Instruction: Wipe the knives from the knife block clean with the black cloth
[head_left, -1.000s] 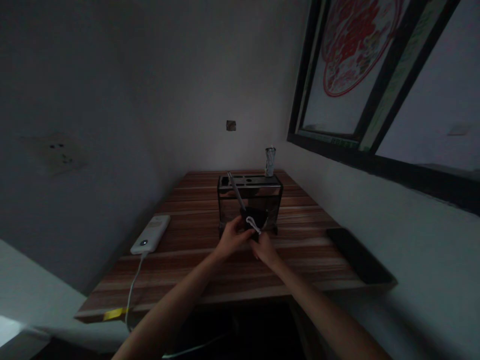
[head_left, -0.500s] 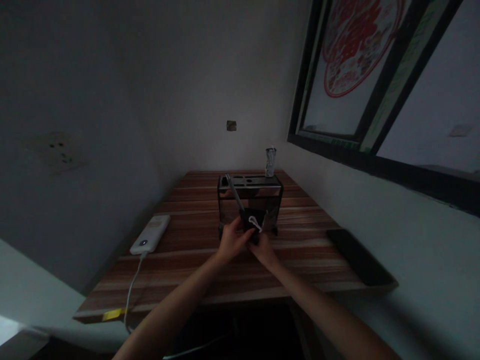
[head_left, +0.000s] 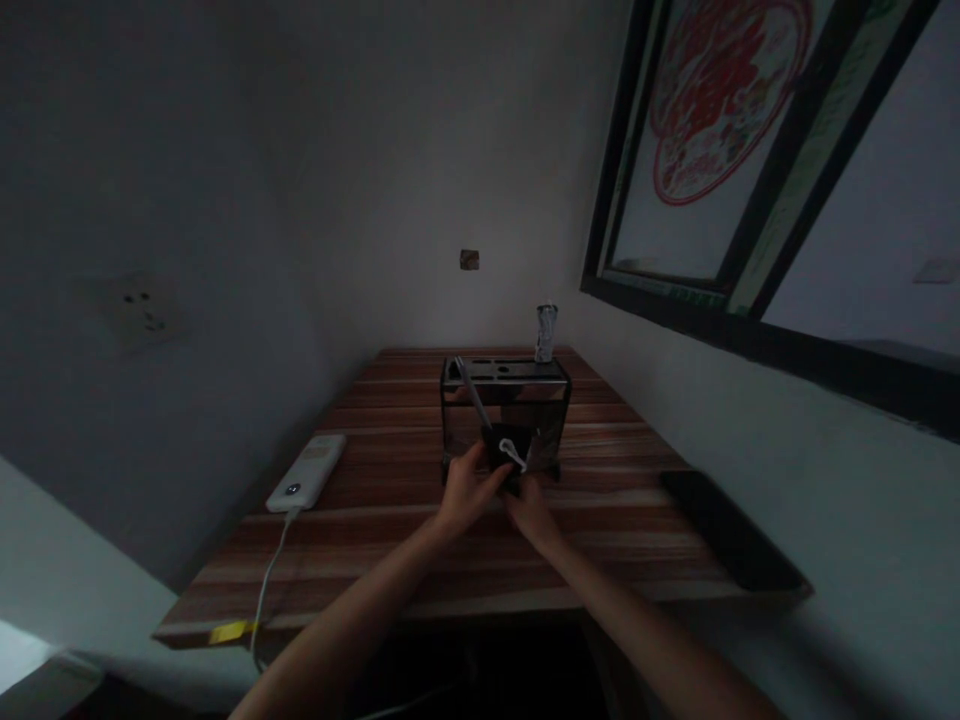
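Near the middle of the table, my left hand (head_left: 466, 492) and my right hand (head_left: 534, 512) are closed around the lower part of a dark, flat-looking thing with a white cord loop (head_left: 521, 436). From its upper left a long, thin grey bar (head_left: 472, 390) slants up and to the left; I cannot tell how the two are joined. Directly behind stands a boxy rack with a slotted metal top (head_left: 517, 371) and shiny sides. A clear, patterned upright container (head_left: 546, 333) appears at the back right of the rack's top. My right fingertips are partly hidden.
A white power bank (head_left: 309, 472) with a white cable (head_left: 271, 570) lies at the left of the striped wooden table (head_left: 390, 480). A dark phone-like slab (head_left: 727, 530) lies by the right edge. Walls border both sides, with a framed window (head_left: 667, 290) at the right.
The whole view has shifted slightly, so everything appears a little lower and to the right. Both hands keep hold of the dark thing in nearly the same pose.
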